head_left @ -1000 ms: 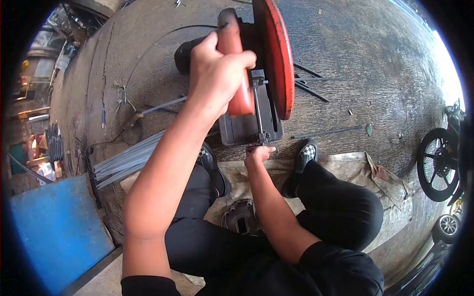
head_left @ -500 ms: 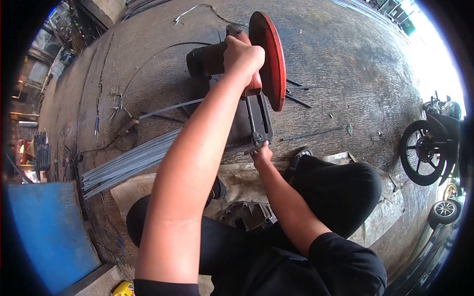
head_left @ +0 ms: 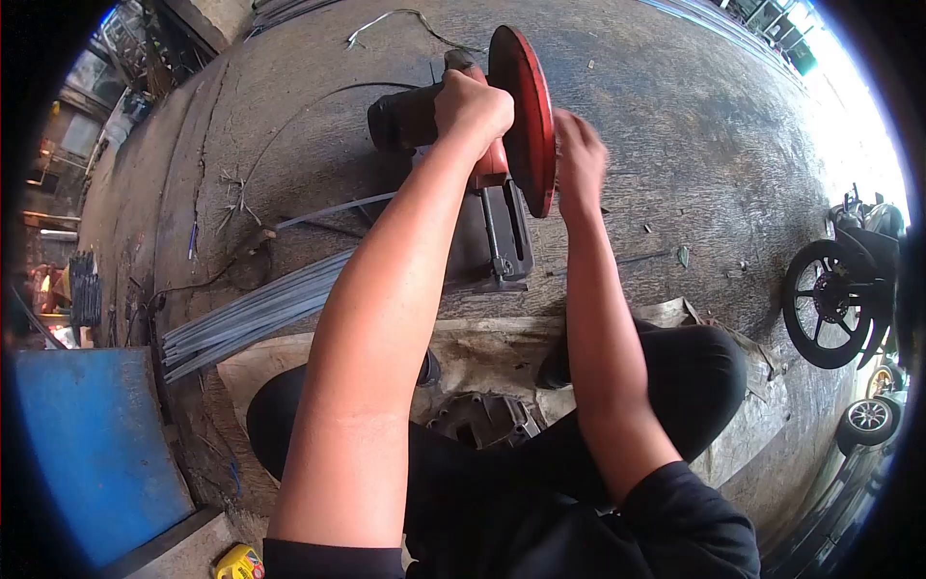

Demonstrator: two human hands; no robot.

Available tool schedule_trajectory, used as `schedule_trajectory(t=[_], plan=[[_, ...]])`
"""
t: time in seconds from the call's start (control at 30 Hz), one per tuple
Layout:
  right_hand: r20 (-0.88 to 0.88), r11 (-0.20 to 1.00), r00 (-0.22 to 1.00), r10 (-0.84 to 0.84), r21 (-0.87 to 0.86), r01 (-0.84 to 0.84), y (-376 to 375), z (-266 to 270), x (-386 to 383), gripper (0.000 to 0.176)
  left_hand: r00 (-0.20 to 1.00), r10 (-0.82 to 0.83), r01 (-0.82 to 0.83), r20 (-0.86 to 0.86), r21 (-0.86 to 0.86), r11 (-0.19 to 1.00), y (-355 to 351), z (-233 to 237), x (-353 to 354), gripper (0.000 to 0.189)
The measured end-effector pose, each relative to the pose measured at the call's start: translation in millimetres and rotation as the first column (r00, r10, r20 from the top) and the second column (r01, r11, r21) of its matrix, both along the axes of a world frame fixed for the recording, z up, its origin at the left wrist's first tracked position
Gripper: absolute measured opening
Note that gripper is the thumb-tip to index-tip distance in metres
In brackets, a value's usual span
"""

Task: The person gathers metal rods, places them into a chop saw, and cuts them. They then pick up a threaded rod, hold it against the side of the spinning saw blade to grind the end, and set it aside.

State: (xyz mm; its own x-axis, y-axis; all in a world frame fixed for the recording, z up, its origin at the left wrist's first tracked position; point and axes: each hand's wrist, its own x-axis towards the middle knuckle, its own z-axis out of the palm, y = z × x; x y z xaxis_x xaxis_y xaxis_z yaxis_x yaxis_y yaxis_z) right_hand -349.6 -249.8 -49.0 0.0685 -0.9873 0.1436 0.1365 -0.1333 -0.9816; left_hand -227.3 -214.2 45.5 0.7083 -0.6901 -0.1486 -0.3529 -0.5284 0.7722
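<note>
The cut-off saw [head_left: 410, 118] stands on the floor [head_left: 694, 145], forward of the seated person. The left hand [head_left: 475, 106] is clenched around the red handle [head_left: 490, 166], between the black motor housing [head_left: 394, 120] and the round red guard [head_left: 533, 106]. The right hand [head_left: 581, 159] is at the outer side of the guard, fingers partly curled; motion blur obscures the fingertips, so whether it grasps anything cannot be told. Below the handle, the clamp screw [head_left: 490, 224] extends along the grey base [head_left: 518, 253] to a crank [head_left: 500, 286] at the near end.

A bundle of metal rods [head_left: 258, 314] lies to the left of the base. A cloth sheet [head_left: 482, 340] is spread on the near side. A dark metal part [head_left: 482, 421], apparently a casting, is located between the legs.
</note>
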Motion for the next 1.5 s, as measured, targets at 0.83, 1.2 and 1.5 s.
schedule_trajectory(t=[0.83,1.2,1.5], plan=[[-0.334,0.986,0.938,-0.092,-0.165,0.038,38.5,-71.6,1.5,0.056,0.992,-0.009,0.032,0.128,-0.179,0.983,55.1,-57.4,-37.8,0.061],[-0.29,0.976,0.95,-0.112,-0.213,0.05,47.0,-91.1,-1.5,0.055,0.994,-0.029,0.018,-0.105,-0.101,0.995,70.7,-81.8,-39.7,0.057],[-0.401,0.984,0.908,-0.119,-0.172,0.053,52.9,-109.1,-6.1,0.054,0.985,0.104,-0.112,-0.135,-0.051,0.992,82.3,-82.3,-54.1,0.029]])
